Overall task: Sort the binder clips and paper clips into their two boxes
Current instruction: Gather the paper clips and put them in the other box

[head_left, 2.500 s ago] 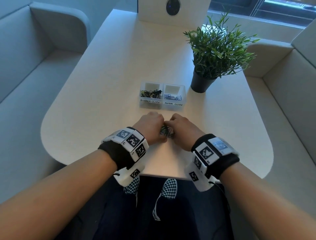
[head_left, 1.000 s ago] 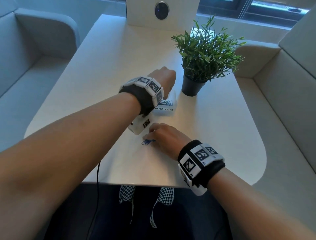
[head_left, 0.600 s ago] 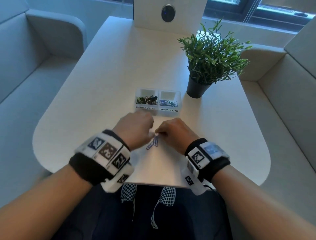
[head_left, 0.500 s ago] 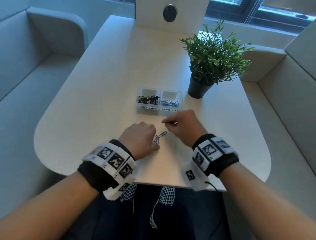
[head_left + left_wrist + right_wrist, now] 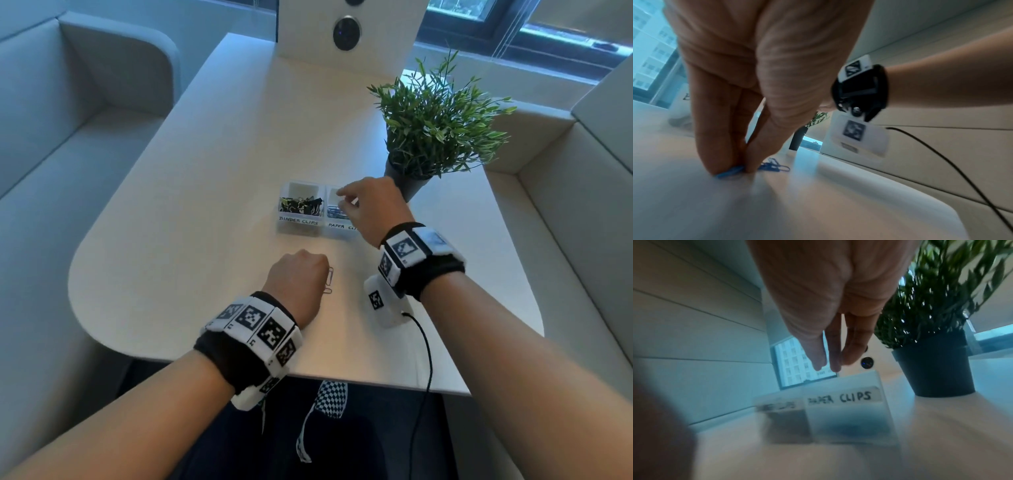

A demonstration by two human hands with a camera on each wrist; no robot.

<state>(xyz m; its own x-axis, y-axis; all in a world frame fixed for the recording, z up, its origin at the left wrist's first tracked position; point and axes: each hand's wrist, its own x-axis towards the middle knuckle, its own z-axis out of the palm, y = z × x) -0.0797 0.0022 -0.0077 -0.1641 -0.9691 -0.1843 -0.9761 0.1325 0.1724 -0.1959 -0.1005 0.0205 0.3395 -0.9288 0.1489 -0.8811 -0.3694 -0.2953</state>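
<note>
Head view: right hand [image 5: 371,209] hovers over paper clip box [image 5: 337,230], far right of binder clip box [image 5: 299,224]; fingers [image 5: 835,352] straight, close together, pointing down, nothing visible between them. Remaining paper clips [image 5: 329,280] lie on table [image 5: 191,219] near of boxes, long axis near-to-far, at left hand [image 5: 297,279]. Left wrist view: left thumb and fingertips pinch blue clip [image 5: 731,171] against table, more linked clips [image 5: 774,167] trailing right. Left hand nearer; likely carries clips far-right to paper clip box.
</note>
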